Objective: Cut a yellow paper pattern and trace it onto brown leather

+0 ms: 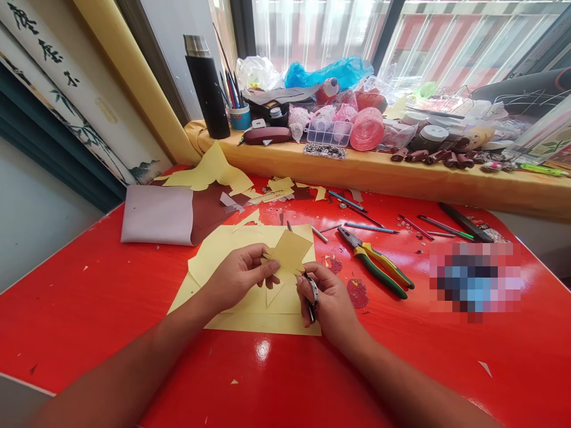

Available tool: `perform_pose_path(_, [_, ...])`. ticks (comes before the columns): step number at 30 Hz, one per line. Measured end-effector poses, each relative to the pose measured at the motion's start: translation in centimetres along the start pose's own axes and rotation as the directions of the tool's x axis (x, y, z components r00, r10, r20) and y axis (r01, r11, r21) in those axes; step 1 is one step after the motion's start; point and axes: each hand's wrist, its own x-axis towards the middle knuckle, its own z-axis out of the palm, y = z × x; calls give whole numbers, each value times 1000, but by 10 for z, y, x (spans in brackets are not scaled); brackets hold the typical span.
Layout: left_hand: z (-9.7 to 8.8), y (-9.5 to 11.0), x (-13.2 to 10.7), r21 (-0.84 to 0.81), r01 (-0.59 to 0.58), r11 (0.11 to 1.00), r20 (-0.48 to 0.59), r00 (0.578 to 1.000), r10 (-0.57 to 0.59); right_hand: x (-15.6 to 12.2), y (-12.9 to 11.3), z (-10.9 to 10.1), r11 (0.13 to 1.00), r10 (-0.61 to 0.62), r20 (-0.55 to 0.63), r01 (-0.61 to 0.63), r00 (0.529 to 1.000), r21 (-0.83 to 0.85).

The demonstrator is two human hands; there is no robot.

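Observation:
My left hand [244,270] pinches a small four-sided piece of yellow card [292,249] by its left edge, thumb on top. My right hand [331,297] is closed round the dark and silver handles of a pair of scissors [312,300] at the card's lower right corner. The blades are mostly hidden behind the card, and a dark tip shows above it. Beneath both hands lie larger yellow sheets [263,321] on the red table. A narrow pointed piece hangs or lies just under the card; I cannot tell which.
Pliers [379,261] with green and yellow handles lie to the right, near several pens and pencils [372,228]. Yellow and brown scraps [279,189] lie behind the sheets, beside a folded pinkish sheet [157,215]. A black flask [207,89] stands on the crowded windowsill [285,159].

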Motion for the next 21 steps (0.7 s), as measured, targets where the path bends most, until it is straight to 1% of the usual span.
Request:
perform_pose_path(15, [4,-3,-4,13,-61,998,-54,997,61,1,0,0,1000,8,-25,-8,1000,15])
perform_pose_path(21, [9,1,-12,181,-164,970,-92,979,182,0,1,-1,1000,21,-33,-22,999,-17])
